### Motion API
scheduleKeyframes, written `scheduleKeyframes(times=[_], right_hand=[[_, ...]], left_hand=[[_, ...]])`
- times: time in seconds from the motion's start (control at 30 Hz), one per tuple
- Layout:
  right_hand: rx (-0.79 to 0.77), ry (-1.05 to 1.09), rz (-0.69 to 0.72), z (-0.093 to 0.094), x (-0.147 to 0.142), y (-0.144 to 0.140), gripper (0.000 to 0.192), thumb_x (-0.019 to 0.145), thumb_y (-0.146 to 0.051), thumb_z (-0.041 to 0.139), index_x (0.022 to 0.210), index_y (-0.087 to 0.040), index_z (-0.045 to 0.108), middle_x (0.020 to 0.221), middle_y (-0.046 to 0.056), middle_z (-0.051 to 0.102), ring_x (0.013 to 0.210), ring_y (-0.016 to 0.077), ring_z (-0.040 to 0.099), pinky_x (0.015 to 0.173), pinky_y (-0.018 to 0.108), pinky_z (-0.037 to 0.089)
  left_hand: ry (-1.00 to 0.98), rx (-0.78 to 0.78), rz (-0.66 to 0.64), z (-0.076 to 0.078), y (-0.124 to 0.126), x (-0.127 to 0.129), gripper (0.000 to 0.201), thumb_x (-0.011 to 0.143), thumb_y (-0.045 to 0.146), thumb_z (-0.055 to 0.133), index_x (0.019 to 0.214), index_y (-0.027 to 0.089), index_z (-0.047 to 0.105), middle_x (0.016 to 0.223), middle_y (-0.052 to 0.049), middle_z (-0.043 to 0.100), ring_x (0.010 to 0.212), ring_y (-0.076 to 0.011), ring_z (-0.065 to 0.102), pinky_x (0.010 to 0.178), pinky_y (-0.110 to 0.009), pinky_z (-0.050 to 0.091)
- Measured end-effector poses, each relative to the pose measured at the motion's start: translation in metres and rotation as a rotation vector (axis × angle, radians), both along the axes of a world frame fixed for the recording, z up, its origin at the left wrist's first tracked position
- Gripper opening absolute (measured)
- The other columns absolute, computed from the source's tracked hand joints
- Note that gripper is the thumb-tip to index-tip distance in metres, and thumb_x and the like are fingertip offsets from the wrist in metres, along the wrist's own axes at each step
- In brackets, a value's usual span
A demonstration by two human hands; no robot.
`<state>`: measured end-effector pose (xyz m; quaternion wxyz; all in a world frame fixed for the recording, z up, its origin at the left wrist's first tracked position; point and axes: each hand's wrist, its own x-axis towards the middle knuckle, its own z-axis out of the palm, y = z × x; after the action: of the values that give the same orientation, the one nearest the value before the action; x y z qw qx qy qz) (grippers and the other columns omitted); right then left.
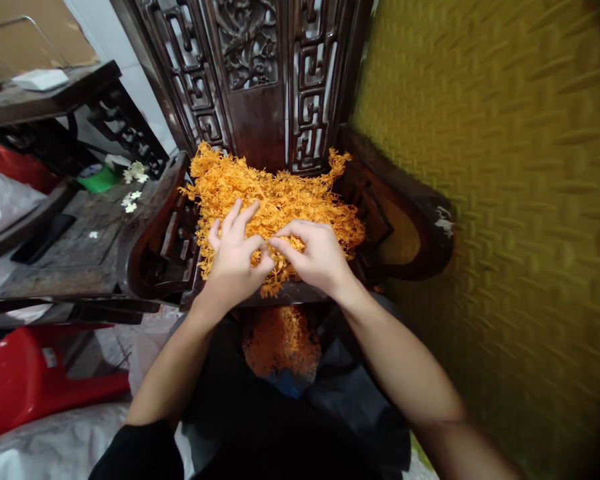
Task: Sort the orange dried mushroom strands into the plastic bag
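Note:
A heap of orange artificial sprigs (280, 193) covers the seat of a dark carved wooden chair (257, 123). Over the front of the heap, my left hand (237, 250) pinches with thumb and forefinger while its other fingers spread. My right hand (317, 253) faces it, thumb and forefinger pinched close to the left fingertips. Whatever lies between the fingertips is too small to make out against the orange. Below the seat edge, between my legs, a bag (280, 343) holds more orange pieces.
At the left stands a dark wooden side table (80, 240) with green tape (99, 178), pale flower-like pieces (131, 200) and a black phone-like slab (43, 238). A red plastic stool (25, 373) is lower left. A yellow textured sheet (505, 200) rises along the right.

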<state>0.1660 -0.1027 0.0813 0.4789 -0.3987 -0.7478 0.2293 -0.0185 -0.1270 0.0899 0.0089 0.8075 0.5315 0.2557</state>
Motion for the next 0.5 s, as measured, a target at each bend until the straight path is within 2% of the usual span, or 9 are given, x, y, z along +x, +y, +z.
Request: scheduleKeyframes(times=[0.1, 0.13, 0.2, 0.3, 0.4, 0.5], right_hand=[[0.067, 0.396, -0.352, 0.002, 0.028, 0.013, 0.015, 0.093, -0.028, 0.067, 0.081, -0.019, 0.066, 0.078, 0.005, 0.072, 0.068, 0.0162, 0.067, 0.065, 0.031, 0.053], [0.054, 0.554, -0.419, 0.002, 0.037, 0.016, 0.016, 0.094, -0.032, 0.065, 0.084, -0.02, 0.063, 0.077, 0.004, 0.07, 0.06, 0.0142, 0.065, 0.056, 0.029, 0.05], [-0.052, 0.667, -0.339, 0.001, 0.047, 0.019, 0.016, 0.094, -0.035, 0.066, 0.088, -0.02, 0.061, 0.089, 0.006, 0.073, 0.059, 0.0131, 0.066, 0.049, 0.026, 0.048], [-0.197, 0.489, -0.078, -0.002, 0.039, 0.01, 0.015, 0.092, -0.033, 0.067, 0.099, -0.02, 0.07, 0.093, 0.005, 0.075, 0.062, 0.0135, 0.067, 0.054, 0.028, 0.053], [-0.148, 0.216, 0.072, 0.001, 0.019, -0.002, 0.022, 0.093, -0.032, 0.067, 0.11, -0.022, 0.077, 0.091, 0.003, 0.075, 0.07, 0.0152, 0.068, 0.07, 0.033, 0.055], [-0.091, -0.016, 0.107, 0.003, 0.009, -0.005, 0.033, 0.089, -0.038, 0.074, 0.117, -0.02, 0.077, 0.097, 0.006, 0.075, 0.085, 0.0193, 0.069, 0.079, 0.034, 0.053]], left_hand=[[-0.048, -0.013, 0.071, -0.005, 0.004, -0.011, 0.014, 0.076, 0.015, 0.064, 0.063, 0.019, 0.059, 0.152, -0.008, 0.055, 0.15, -0.0381, 0.037, 0.119, -0.066, 0.023], [-0.085, -0.021, 0.088, -0.006, 0.005, -0.016, 0.014, 0.076, 0.016, 0.064, 0.064, 0.019, 0.06, 0.149, -0.009, 0.058, 0.148, -0.038, 0.04, 0.118, -0.066, 0.026], [-0.159, -0.017, 0.093, -0.004, 0.008, -0.024, 0.011, 0.08, 0.02, 0.063, 0.069, 0.02, 0.063, 0.146, -0.009, 0.06, 0.145, -0.0359, 0.044, 0.116, -0.064, 0.031], [-0.196, 0.048, 0.056, 0.002, 0.008, -0.028, 0.01, 0.084, 0.021, 0.062, 0.075, 0.021, 0.065, 0.149, -0.007, 0.058, 0.146, -0.0323, 0.043, 0.118, -0.059, 0.032], [-0.161, 0.094, 0.03, 0.006, 0.005, -0.022, 0.008, 0.086, 0.02, 0.063, 0.078, 0.022, 0.066, 0.147, -0.007, 0.058, 0.143, -0.0302, 0.047, 0.117, -0.056, 0.032], [-0.132, 0.119, 0.022, 0.005, 0.002, -0.016, 0.007, 0.086, 0.019, 0.064, 0.08, 0.021, 0.067, 0.133, -0.007, 0.066, 0.128, -0.0274, 0.058, 0.111, -0.052, 0.036]])
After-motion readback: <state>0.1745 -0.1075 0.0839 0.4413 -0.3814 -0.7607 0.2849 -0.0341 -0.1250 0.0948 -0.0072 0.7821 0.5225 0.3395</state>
